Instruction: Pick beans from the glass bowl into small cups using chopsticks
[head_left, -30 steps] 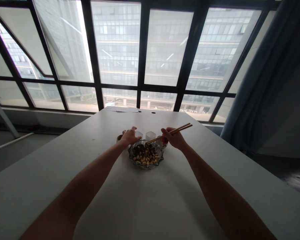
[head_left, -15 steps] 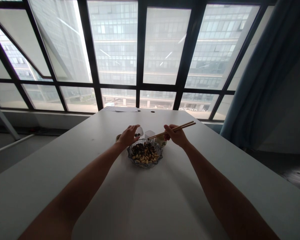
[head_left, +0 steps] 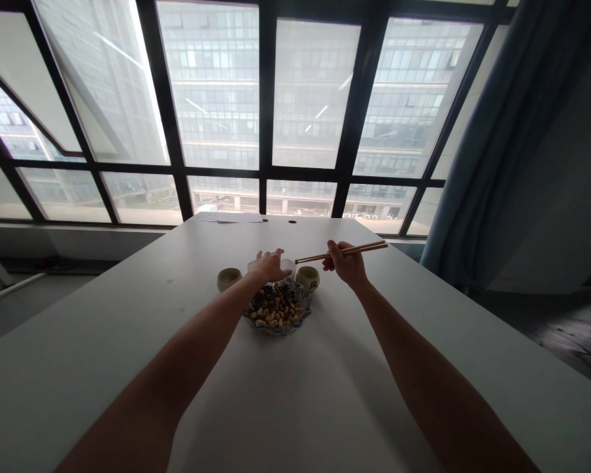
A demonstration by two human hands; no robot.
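A scalloped glass bowl [head_left: 276,310] of mixed pale and dark beans sits mid-table. My left hand [head_left: 270,265] reaches over its far rim and is curled on a clear plastic cup [head_left: 289,265] just behind the bowl. My right hand [head_left: 345,264] hovers to the right of the bowl, closed on a pair of wooden chopsticks [head_left: 345,251]. The chopstick tips point left, above a small ceramic cup [head_left: 308,277]. A second small ceramic cup [head_left: 228,279] stands left of the bowl.
The white table [head_left: 325,394] runs away to a wall of large windows [head_left: 310,98]. A sheet of paper [head_left: 221,219] lies at the table's far edge. A blue-grey curtain [head_left: 497,131] hangs at the right.
My left hand took up the clear cup, tilted it, and now has it lower behind the bowl. The chopsticks have risen out of the bowl and moved right. The view has shifted slightly.
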